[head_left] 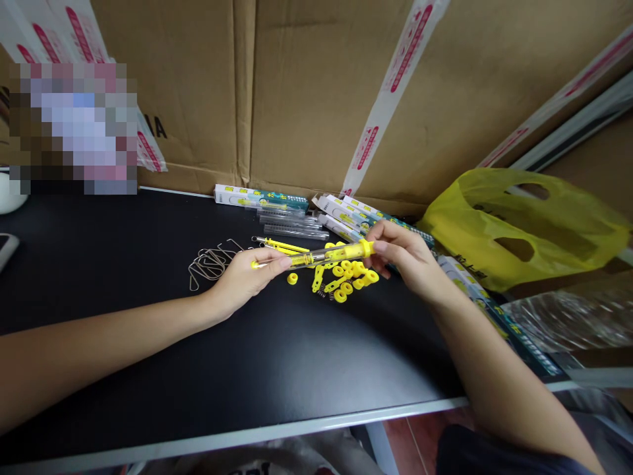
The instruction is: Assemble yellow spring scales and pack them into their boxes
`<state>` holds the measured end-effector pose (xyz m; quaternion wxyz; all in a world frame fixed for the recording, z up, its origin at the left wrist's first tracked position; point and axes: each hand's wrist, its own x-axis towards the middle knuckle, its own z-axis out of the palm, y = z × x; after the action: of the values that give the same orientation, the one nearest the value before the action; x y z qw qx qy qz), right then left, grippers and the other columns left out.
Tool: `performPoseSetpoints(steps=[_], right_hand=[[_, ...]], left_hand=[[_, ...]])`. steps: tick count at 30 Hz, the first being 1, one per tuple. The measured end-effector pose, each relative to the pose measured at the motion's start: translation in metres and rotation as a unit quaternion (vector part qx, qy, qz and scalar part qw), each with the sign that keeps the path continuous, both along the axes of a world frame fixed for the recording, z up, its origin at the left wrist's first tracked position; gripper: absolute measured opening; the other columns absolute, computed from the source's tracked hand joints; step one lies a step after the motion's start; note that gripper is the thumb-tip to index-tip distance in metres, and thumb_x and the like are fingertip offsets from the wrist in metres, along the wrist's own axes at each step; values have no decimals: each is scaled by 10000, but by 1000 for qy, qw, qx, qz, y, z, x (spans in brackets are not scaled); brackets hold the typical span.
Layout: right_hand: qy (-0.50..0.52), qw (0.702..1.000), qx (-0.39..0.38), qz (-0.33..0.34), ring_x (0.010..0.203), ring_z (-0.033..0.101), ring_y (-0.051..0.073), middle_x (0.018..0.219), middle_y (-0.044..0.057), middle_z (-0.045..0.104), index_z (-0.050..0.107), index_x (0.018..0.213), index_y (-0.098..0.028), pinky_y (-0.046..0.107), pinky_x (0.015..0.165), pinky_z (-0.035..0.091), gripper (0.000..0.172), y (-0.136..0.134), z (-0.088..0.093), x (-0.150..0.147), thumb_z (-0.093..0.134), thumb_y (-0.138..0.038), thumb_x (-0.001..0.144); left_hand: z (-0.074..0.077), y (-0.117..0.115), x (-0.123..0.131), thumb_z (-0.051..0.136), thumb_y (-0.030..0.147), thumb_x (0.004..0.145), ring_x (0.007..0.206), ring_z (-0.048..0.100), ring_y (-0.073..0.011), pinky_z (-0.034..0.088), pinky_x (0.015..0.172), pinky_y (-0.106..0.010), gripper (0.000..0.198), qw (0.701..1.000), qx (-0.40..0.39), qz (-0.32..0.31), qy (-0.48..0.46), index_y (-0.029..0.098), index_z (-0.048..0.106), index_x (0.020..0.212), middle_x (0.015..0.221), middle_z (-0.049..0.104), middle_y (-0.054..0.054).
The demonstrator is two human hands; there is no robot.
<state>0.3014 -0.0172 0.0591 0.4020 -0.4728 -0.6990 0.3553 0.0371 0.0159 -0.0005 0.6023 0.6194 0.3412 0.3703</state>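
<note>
A dark, matt counter (277, 382) with a pale edge fills most of the view; reddish floor tiles (410, 442) show below it. Behind stands a cardboard wall (306, 99) crossed by white tape with red print. On the right are one yellow plastic bag (459, 221) and some crumpled clear wrapping (568, 320). At the left edge, partly cut off, lie one rounded white object (10, 193) and one flat pale device (7, 249).

One tubular spring scale (324, 256), clear outside with yellow parts and a coil within, is held nearly level above the middle of the counter. The left hand (247, 280) has its grip closed round the end with the small yellow tip; the right hand (408, 257) has its grip pinching the wider yellow end.

Beyond and below it lie at least two yellow rods (291, 247), at least three clear tubes (294, 231), at least two small coil springs (321, 289) and over ten yellow plastic fittings (340, 296), one ring (293, 279) lying apart. The wire hooks (210, 262) tangle too closely to count. Of the printed cartons, one (257, 196) lies left of the tubes, at least two (346, 214) to their right, and at least one (514, 333) beyond the right forearm.
</note>
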Motion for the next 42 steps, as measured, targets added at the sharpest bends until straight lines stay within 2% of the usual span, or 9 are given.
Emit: performPoseSetpoints(steps=[7, 10, 12, 15, 20, 23, 35, 38, 42], right_hand=[[-59, 997, 12, -40, 448, 405, 89, 516, -3, 476, 540, 573, -183, 231, 404, 312, 488, 2, -7, 0, 467, -546, 892], [-56, 998, 9, -37, 451, 419, 95, 526, 10, 499, 545, 602, -186, 236, 405, 319, 560, 3, -9, 1, 358, -621, 901], [-38, 999, 8, -37, 444, 420, 95, 561, 12, 539, 555, 700, -194, 231, 391, 310, 536, 3, -8, 2, 329, -637, 900], [-1, 1000, 6, -23, 440, 423, 91, 612, -4, 579, 534, 839, -212, 216, 381, 307, 362, 3, -6, 2, 433, -555, 899], [16, 1000, -1, 23, 466, 435, 89, 654, -26, 588, 485, 874, -222, 201, 388, 324, 148, 1, -4, 1, 541, -359, 873], [2, 1000, 1, 17, 463, 419, 83, 648, -25, 577, 479, 829, -214, 201, 389, 314, 163, -1, -4, 0, 503, -358, 901], [-83, 995, 24, -41, 444, 387, 93, 500, -6, 461, 535, 584, -180, 242, 414, 300, 546, 1, -11, 0, 376, -587, 912], [-52, 998, 28, -32, 454, 410, 96, 563, -2, 519, 543, 709, -190, 236, 411, 305, 484, 1, -11, -1, 355, -582, 921], [0, 1000, 21, -17, 447, 417, 92, 626, -22, 569, 500, 895, -220, 217, 393, 291, 265, 0, -6, -3, 477, -484, 902]], left_hand=[[1, 1, 1, 629, 468, 792, 414, 248, -30, 164, 368, -170, 339, 1000, 7, -3, 1, 132, 647, 829, 512, 337, 79], [0, 1, 1, 630, 465, 792, 413, 249, -29, 169, 367, -167, 337, 1000, 3, -3, 1, 133, 650, 844, 515, 340, 79], [0, 1, 1, 631, 459, 793, 414, 249, -28, 172, 367, -165, 329, 1000, 1, -3, 1, 134, 650, 844, 515, 341, 79], [0, 0, 1, 626, 454, 800, 413, 247, -29, 170, 368, -164, 323, 1000, -4, 0, -2, 136, 649, 852, 508, 331, 82], [0, 0, 0, 623, 450, 805, 411, 241, -27, 163, 368, -164, 318, 1000, -9, 2, -4, 138, 649, 861, 505, 320, 85], [0, 1, 0, 625, 450, 804, 410, 242, -27, 163, 368, -165, 314, 1000, -5, 1, -4, 141, 650, 855, 505, 325, 83], [-2, 1, -1, 625, 474, 799, 416, 257, -32, 167, 371, -173, 337, 1000, 7, -7, 5, 141, 650, 841, 515, 343, 75], [0, 0, 0, 622, 469, 801, 416, 248, -34, 162, 372, -176, 331, 1000, 2, -5, 1, 142, 646, 847, 512, 331, 79], [2, -1, 1, 615, 456, 806, 410, 239, -37, 156, 373, -181, 314, 1000, -9, 3, -3, 144, 634, 838, 505, 312, 86]])
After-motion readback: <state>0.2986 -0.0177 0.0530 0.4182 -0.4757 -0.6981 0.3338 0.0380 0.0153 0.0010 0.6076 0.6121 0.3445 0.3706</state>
